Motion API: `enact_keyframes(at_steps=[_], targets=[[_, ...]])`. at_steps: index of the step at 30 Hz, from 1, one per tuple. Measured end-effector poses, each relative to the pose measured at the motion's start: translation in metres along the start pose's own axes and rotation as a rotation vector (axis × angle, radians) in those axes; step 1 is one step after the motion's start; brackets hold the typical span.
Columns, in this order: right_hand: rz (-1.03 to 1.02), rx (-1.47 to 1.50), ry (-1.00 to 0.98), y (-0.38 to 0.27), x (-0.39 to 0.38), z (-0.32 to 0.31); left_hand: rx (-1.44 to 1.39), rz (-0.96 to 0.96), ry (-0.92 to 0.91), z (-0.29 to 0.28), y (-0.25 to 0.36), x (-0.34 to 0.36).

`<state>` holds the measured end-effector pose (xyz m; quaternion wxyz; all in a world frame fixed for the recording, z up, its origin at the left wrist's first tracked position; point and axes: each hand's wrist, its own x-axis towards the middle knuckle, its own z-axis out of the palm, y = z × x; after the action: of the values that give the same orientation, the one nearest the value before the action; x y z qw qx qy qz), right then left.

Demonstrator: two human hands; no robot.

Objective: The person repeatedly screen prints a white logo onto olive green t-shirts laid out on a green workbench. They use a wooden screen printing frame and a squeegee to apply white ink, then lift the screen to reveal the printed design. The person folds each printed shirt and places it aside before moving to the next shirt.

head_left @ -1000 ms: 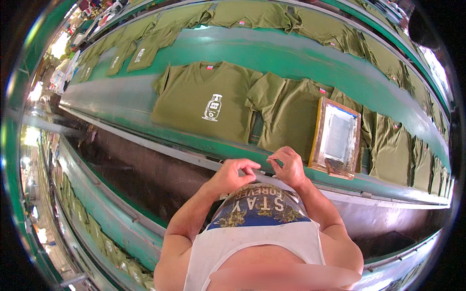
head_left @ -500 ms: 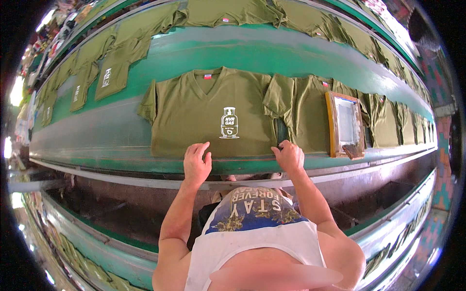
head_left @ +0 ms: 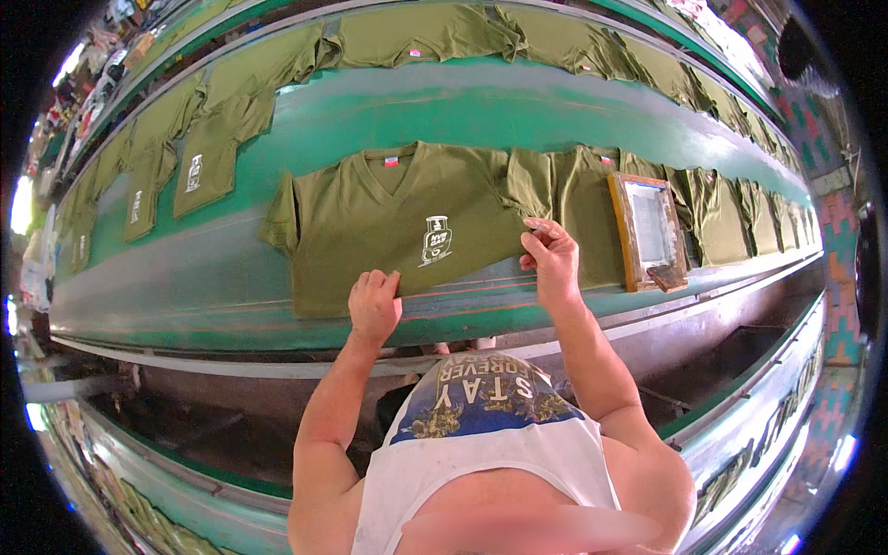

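Observation:
An olive-green V-neck T-shirt (head_left: 361, 227) lies in front of me on a long green table, its collar away from me. A white gas-cylinder print (head_left: 437, 239) shows on its chest. My right hand (head_left: 553, 264) is closed in a pinch on the right corner of the hem, which is lifted and drawn away from me. At the middle of the hem, my left hand (head_left: 376, 301) is closed on the fabric, fingers curled. The hem slants up between the two hands, and bare table surface shows beneath it.
Right of the shirt, a wooden-framed printing screen (head_left: 618, 231) rests on another olive T-shirt (head_left: 578, 213), with a brown wooden piece (head_left: 664, 277) at its near end. More olive shirts (head_left: 199, 162) line the table's far side. A metal rail (head_left: 277, 368) runs along the near edge.
My right hand has taken the hem's right corner and moved up and away from me, lifting it. My left fingers have closed on the hem. The print now tilts with the cloth.

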<state>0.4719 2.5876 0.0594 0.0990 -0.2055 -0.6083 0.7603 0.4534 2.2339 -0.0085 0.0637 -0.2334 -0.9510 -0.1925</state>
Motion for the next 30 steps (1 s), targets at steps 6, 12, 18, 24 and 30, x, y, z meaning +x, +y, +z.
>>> enact_keyframes(at_steps=[6,12,18,24,30], targets=[[0.029,0.003,-0.059,-0.009,-0.019,-0.016,-0.281,0.033,0.392,-0.048,-0.005,0.075],[0.183,-0.034,-0.301,0.01,-0.051,-0.043,-0.987,-0.329,0.279,-0.089,0.067,0.128],[0.285,0.0,-0.409,0.026,-0.076,-0.058,-1.441,-0.335,0.345,-0.081,0.14,0.148],[0.218,0.04,-0.416,0.018,-0.081,-0.078,-1.4,-0.223,0.453,-0.073,0.176,0.154],[-0.784,-0.858,-0.258,-0.024,-0.074,-0.082,-1.397,-0.17,0.559,-0.086,0.204,0.152]])
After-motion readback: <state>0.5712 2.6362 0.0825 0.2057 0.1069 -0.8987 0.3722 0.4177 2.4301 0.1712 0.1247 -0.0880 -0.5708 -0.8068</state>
